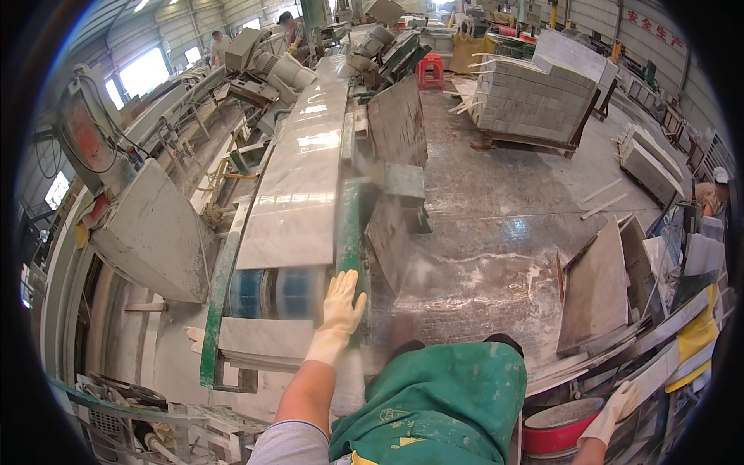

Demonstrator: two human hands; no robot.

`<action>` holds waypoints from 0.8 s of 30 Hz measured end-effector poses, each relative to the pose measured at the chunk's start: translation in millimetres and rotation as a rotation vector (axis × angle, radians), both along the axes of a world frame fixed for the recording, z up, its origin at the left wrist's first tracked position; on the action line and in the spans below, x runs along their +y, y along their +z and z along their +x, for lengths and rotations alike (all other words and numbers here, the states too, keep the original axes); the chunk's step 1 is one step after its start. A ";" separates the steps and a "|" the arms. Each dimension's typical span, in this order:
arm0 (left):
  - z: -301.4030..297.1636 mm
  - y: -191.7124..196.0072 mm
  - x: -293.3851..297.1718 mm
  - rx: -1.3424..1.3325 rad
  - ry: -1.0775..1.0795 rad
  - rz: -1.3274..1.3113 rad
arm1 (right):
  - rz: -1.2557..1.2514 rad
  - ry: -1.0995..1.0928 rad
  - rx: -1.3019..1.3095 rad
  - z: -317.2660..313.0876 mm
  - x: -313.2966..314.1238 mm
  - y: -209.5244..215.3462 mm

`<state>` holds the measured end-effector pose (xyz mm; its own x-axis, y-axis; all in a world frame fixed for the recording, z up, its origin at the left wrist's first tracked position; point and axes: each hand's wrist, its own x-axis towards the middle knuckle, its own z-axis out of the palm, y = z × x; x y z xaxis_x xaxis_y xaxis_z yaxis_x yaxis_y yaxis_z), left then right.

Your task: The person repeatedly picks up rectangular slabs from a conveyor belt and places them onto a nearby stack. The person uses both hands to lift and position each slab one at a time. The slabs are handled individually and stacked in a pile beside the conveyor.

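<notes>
My left hand (340, 311), in a pale rubber glove, rests flat on the green side rail (349, 225) of a stone conveyor, fingers spread, holding nothing. Just beyond it a long grey stone slab (298, 186) lies on the conveyor bed, its near end over a blue roller (267, 292). A smaller slab piece (263, 338) sits at the near end below the roller. My right hand (616, 409), also gloved, hangs low at the right beside a red bucket (559, 430), fingers loosely open. A green apron (438, 407) covers my front.
Stone slabs (597, 287) lean in a rack at the right. A pallet of stacked tiles (535, 97) stands at the back right, a red stool (432, 70) behind the line. Grey machine housing (151, 232) sits left. People stand far back left. Wet dusty floor lies between.
</notes>
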<state>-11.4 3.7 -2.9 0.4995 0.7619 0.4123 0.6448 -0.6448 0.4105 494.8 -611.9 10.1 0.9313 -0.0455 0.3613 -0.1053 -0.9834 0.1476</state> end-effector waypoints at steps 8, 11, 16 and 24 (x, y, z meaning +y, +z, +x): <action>-0.4 -1.8 0.4 -0.010 -0.003 0.007 | -0.043 0.012 0.016 -10.9 6.0 2.8; -0.4 -1.2 0.3 -0.014 -0.004 0.009 | -0.037 0.026 0.018 -13.3 6.3 2.0; 0.0 0.1 -0.4 -0.011 -0.003 0.006 | -0.024 0.054 0.006 -16.7 4.0 -1.2; 0.0 0.3 -0.6 -0.017 -0.003 0.003 | -0.034 0.065 -0.012 -23.2 3.5 -6.5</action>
<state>-11.4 3.1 -2.7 0.4946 0.7594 0.4227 0.6361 -0.6477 0.4194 471.6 -608.4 3.6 0.9276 0.0269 0.3727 -0.0437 -0.9827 0.1798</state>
